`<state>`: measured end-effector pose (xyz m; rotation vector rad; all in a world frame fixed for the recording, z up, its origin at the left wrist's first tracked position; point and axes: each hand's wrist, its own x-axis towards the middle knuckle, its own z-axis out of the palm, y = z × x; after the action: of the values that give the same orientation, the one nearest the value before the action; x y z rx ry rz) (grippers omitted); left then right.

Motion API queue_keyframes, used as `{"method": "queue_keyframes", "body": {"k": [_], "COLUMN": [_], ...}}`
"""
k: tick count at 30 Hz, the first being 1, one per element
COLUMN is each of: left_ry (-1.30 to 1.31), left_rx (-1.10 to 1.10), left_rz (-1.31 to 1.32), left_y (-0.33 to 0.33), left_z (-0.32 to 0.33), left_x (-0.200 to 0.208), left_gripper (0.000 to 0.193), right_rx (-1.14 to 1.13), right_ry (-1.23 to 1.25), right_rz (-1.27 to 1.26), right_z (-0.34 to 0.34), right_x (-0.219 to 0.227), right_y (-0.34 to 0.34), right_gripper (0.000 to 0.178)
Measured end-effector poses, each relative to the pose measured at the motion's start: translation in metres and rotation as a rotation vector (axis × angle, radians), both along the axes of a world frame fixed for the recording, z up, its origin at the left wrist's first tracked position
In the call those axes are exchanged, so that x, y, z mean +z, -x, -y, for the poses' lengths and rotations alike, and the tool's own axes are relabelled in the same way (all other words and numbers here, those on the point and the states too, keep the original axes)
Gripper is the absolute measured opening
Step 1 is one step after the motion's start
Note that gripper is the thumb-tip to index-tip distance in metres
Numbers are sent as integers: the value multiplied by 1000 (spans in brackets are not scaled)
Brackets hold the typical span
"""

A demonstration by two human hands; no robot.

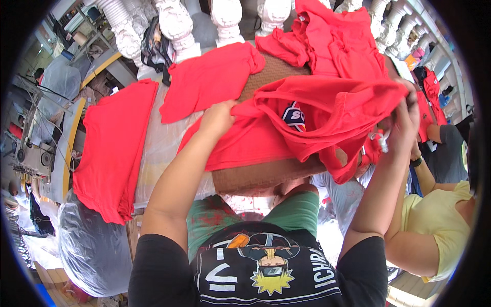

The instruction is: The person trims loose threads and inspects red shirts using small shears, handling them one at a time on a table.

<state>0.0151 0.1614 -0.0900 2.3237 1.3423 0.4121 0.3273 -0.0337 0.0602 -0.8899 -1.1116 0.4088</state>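
Observation:
A red shirt (286,148) is stretched between my two hands over the table. My left hand (219,118) is closed on one edge of it, with the fingers pinched on the cloth. Farther right, my right hand (406,115) grips the other end, lifted off the table and slightly blurred. Between them the neck opening gapes, and a dark blue, white and red patch (294,116) shows inside. The lower part of the shirt lies on the brown table covering, while the right part hangs in loose folds.
Flat red garments (115,148) lie at the left, with another red piece (209,82) beyond my left hand. A red heap (342,46) sits at the far right. White balusters (225,20) line the back. A person in a yellow top (429,225) works close on my right.

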Motion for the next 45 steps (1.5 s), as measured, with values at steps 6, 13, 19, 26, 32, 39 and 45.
{"method": "queue_keyframes", "body": {"k": [6, 13, 19, 26, 32, 39, 45], "left_ry": [-542, -285, -267, -257, -231, -115, 251], "left_rx": [269, 4, -69, -307, -222, -216, -431], "left_rz": [1003, 399, 235, 172, 164, 208, -162], "left_y": [74, 158, 118, 42, 28, 42, 73], "left_z": [-20, 52, 93, 119, 113, 143, 175], "left_x": [70, -11, 32, 20, 2, 28, 50], "left_gripper": [33, 35, 30, 32, 16, 11, 23], "right_rx": [-205, -472, -277, 231, 184, 158, 177], "right_ry": [-33, 568, 615, 619, 553, 582, 623], "right_rz": [-27, 620, 658, 895, 815, 727, 720], "right_z": [-39, -34, -23, -15, -22, -19, -11], "right_x": [2, -133, -100, -112, -153, -157, -155], "right_y": [-67, -146, -13, 108, 122, 124, 121], "right_gripper": [18, 26, 22, 23, 21, 16, 16]}}
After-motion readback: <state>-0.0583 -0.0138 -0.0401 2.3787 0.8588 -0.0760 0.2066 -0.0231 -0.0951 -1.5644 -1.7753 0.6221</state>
